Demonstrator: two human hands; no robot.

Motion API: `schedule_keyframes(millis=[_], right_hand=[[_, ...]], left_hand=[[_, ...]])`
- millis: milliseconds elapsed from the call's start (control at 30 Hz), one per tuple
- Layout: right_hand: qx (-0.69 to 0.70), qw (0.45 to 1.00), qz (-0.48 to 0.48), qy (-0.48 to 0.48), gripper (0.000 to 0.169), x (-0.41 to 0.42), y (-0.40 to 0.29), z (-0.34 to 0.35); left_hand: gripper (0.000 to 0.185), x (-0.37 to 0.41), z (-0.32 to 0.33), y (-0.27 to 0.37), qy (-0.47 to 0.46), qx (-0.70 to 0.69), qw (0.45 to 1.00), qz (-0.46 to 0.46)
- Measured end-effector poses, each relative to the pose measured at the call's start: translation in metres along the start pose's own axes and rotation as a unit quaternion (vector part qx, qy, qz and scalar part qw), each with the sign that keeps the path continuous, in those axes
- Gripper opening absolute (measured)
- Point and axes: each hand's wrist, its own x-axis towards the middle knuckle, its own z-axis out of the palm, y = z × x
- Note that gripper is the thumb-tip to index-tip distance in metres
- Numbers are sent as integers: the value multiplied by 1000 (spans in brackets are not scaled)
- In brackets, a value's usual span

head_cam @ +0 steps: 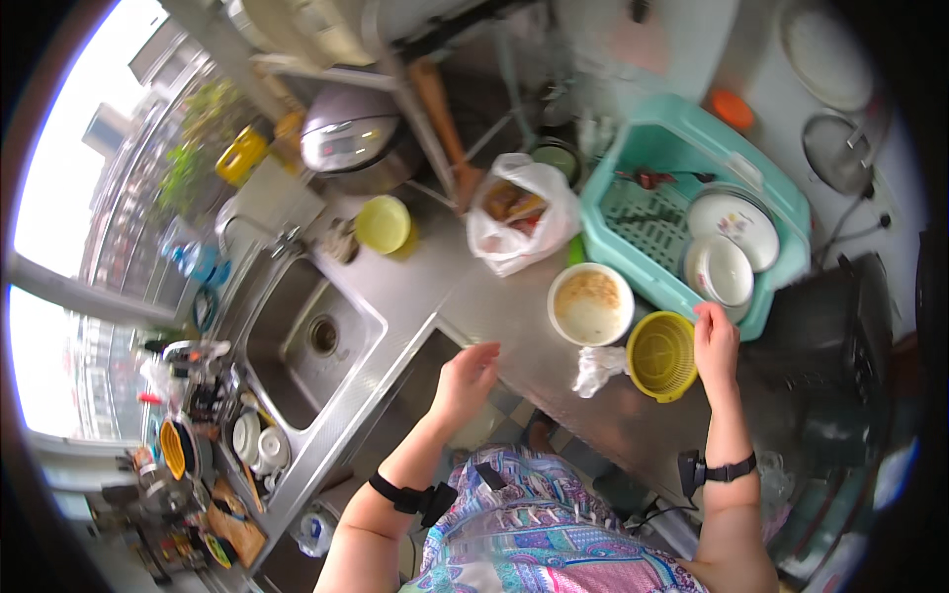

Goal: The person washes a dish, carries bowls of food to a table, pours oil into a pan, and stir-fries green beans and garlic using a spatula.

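My left hand (465, 378) hovers empty over the front edge of the steel counter (511, 311), its fingers loosely bent and blurred. At the right rim of a yellow slotted plastic basket (662, 356) is my right hand (717, 342), fingers curled; whether it grips that rim is not clear. A crumpled white plastic bag (599, 370) lies against the basket's left side. Just behind stands a white bowl (591, 304) with beige food residue inside. Beyond it, a turquoise dish rack (630, 282) holds floral plates (734, 222) and white bowls (719, 270).
A white plastic bag (523, 237) with packaged items sits left of the rack. A yellow-green bowl (382, 224) stands near the sink (315, 341) and a rice cooker (356, 141). Crockery (259, 445) crowds the sink's far side. A black bin-like object (830, 333) is at right.
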Motion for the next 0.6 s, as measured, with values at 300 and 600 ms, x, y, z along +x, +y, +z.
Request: schedule_keyframes(millis=[300, 600], right_hand=[[78, 958, -135, -241, 8, -88, -175, 123], [129, 779, -425, -441, 9, -275, -438, 249]], left_hand=[[31, -180, -131, -105, 184, -105, 970, -121], [33, -471, -231, -220, 518, -83, 828, -197]])
